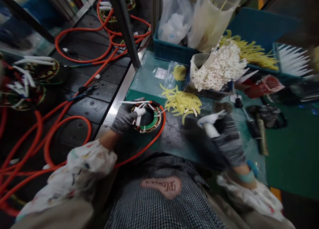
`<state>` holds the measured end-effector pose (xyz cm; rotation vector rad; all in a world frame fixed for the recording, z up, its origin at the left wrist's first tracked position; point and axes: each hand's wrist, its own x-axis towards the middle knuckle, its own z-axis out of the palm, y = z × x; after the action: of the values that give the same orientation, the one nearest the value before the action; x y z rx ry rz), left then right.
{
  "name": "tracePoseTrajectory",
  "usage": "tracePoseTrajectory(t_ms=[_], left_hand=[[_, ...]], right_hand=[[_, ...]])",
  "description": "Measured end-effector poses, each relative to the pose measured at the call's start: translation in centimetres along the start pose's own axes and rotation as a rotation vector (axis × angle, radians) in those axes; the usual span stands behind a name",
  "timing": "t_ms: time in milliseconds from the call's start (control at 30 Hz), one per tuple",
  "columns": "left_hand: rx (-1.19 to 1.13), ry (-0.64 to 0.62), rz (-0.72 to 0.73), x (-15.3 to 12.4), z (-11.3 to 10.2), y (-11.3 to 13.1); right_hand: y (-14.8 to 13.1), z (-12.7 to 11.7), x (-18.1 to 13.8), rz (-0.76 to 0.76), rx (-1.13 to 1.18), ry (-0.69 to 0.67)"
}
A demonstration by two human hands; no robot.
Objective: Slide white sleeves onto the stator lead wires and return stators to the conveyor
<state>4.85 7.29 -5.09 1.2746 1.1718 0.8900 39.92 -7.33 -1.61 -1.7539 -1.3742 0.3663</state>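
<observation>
My left hand [127, 115], in a grey glove with white-covered fingertips, grips the left side of a wound motor stator [151, 127]. The stator is a ring with a green inner face, white sleeves and white ties. An orange cable [163, 122] leaves its top and curves around its right side toward me. My right hand [221, 132], gloved alike, is raised over the table to the right. Its white-covered thumb and finger are bent together beside a dark, blurred shape, and what they hold is unclear. A pile of yellow curved strips [183, 102] lies between the hands.
Behind stand a box of thin white tubes [219, 67], a blue bin [174, 51] with plastic bags, and yellow strips [251, 53]. A screwdriver [245, 114] and a red container [264, 86] lie right. More stators [42, 69] and looped orange cables [68, 102] cover the left conveyor.
</observation>
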Motion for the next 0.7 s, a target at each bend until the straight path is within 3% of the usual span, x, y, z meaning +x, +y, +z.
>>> tracePoseTrajectory(t_ms=[133, 300, 433, 567, 700], left_hand=[[0.114, 0.007, 0.164, -2.0, 0.4, 0.2], [0.376, 0.066, 0.556, -7.0, 0.7, -0.7], [0.560, 0.144, 0.710, -8.8, 0.9, -1.4], [0.558, 0.147, 0.863, -9.0, 0.9, -1.5], [0.624, 0.148, 0.806, -9.1, 0.5, -1.9]], right_hand=[[-3.4, 5.1, -5.7, -0.060, 0.086, -0.242], [-2.4, 7.3, -9.5, -0.203, 0.063, -0.280], [-2.4, 6.9, -9.6, -0.232, 0.164, -0.391], [-4.2, 6.6, -8.5, -0.223, 0.175, -0.397], [-6.0, 6.7, -7.1, -0.321, 0.074, -0.393]])
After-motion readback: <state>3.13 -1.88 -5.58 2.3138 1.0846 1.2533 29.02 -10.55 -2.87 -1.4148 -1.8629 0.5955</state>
